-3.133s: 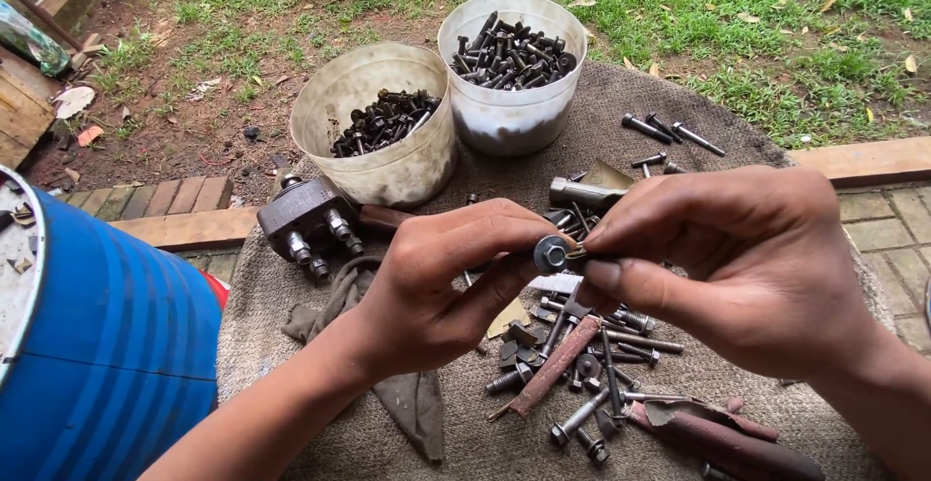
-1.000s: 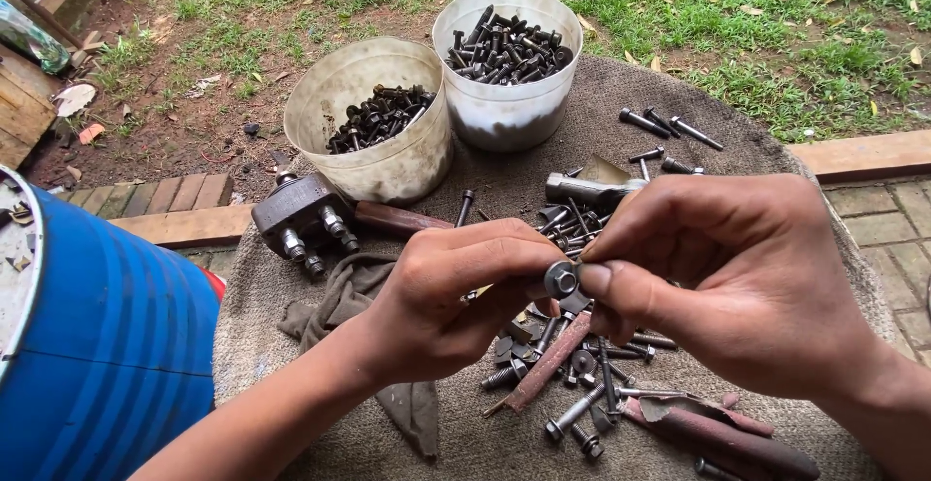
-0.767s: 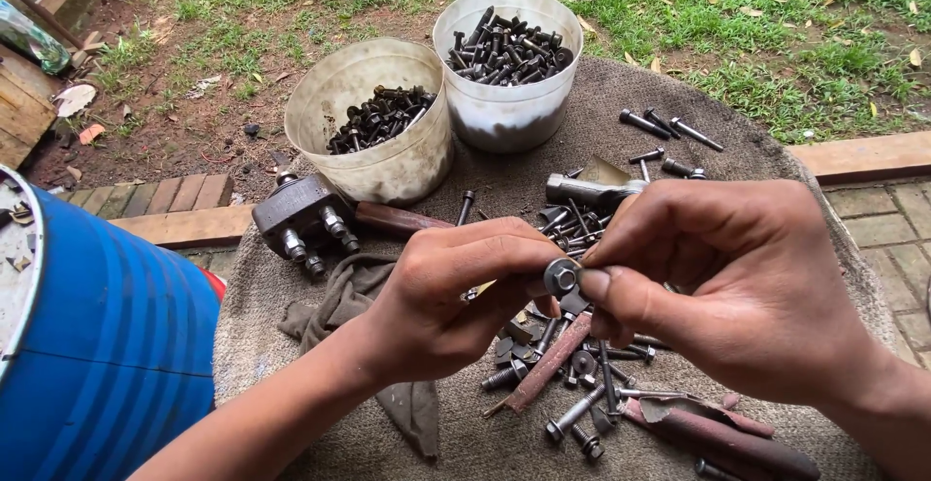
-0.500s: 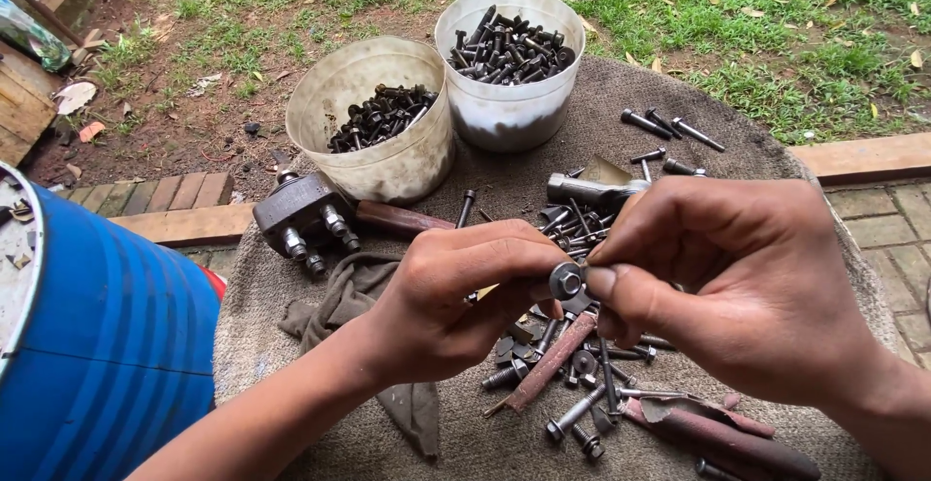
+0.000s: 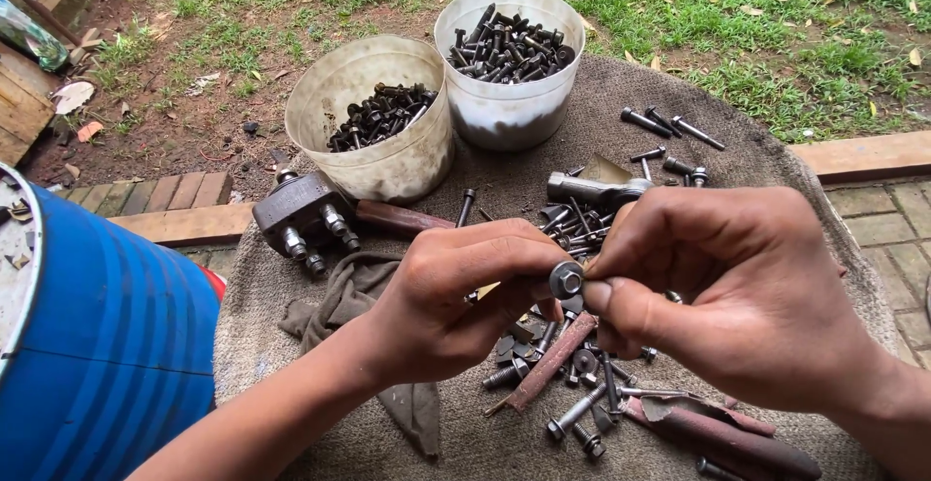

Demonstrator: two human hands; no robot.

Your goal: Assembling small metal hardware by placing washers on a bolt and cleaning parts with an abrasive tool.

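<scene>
My left hand [image 5: 456,292] and my right hand [image 5: 737,292] meet over a round table covered in brown cloth [image 5: 543,151]. Between their fingertips sits a small grey bolt with a nut [image 5: 565,279]; the left hand grips the bolt's shank, which its fingers hide, and the right thumb and forefinger pinch the nut at its end. Beneath the hands lies a loose pile of rusty bolts and nuts [image 5: 572,384].
Two dirty white buckets stand at the back: the left one [image 5: 373,117] holds dark nuts, the right one [image 5: 509,59] dark bolts. A heavy metal part with studs [image 5: 301,219], a grey rag [image 5: 339,292], a blue drum [image 5: 87,345] at left, grass beyond.
The hands have sunk slightly toward the table. The right fingers keep shifting on the nut while the left holds the bolt still.
</scene>
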